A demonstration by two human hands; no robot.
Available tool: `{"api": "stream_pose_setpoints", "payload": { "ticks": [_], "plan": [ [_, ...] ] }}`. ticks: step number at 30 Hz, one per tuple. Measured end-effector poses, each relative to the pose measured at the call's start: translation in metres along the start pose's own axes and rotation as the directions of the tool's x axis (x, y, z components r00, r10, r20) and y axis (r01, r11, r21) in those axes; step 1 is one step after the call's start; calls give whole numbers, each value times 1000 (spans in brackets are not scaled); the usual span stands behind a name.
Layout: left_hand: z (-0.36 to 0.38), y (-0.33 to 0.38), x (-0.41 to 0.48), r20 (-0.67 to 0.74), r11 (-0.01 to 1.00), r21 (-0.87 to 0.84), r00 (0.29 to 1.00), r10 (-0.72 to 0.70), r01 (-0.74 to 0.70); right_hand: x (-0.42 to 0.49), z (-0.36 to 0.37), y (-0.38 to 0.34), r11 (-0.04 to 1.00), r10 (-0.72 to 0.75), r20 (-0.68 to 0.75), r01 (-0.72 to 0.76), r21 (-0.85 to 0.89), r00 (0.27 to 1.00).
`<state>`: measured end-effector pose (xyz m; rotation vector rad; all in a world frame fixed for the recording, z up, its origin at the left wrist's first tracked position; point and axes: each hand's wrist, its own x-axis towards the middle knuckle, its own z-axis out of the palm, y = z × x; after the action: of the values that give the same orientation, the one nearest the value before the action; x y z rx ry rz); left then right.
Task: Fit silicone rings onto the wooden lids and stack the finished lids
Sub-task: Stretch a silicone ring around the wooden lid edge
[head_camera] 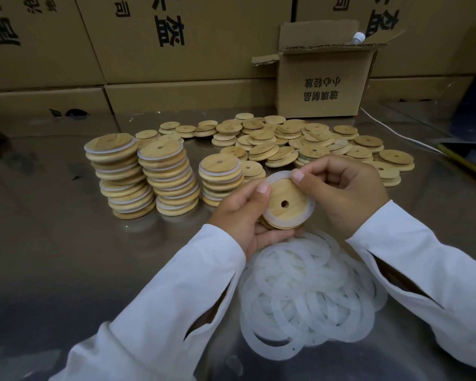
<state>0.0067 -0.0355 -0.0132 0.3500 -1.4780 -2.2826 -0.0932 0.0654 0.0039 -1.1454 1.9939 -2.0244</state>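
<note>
Hands work a ring (276,178) onto a wooden lid (286,198) above a steel table (66,257).
The left hand (242,215) grips the lid from beneath (hole near its middle) while the right hand (346,193) pinches the ring at the far rim, over a heap of loose rings (308,292). Three stacks of finished lids (146,174) stand at left; bare lids (300,141) lie scattered behind. Brown cartons (176,50) printed with large black Chinese characters wall the back; a small open box (322,86) carries its lettering upside down.
</note>
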Motion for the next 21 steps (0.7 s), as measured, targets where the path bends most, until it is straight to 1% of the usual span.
{"api": "stream_pose_setpoints", "payload": {
  "ticks": [8,13,18,21],
  "plan": [
    [3,1,0,-44,999,-44,999,-9,7,0,0,0,999,30,6,-30,-27,1000],
    [3,1,-1,-34,1000,-12,999,0,0,0,0,-1,998,41,3,-41,-51,999],
    [3,0,-1,-20,999,50,1000,13,-12,2,0,1,992,51,-19,-53,-115,999],
    [3,0,0,-33,998,56,999,22,-20,2,0,3,990,59,-33,-63,-127,998]
  ]
}}
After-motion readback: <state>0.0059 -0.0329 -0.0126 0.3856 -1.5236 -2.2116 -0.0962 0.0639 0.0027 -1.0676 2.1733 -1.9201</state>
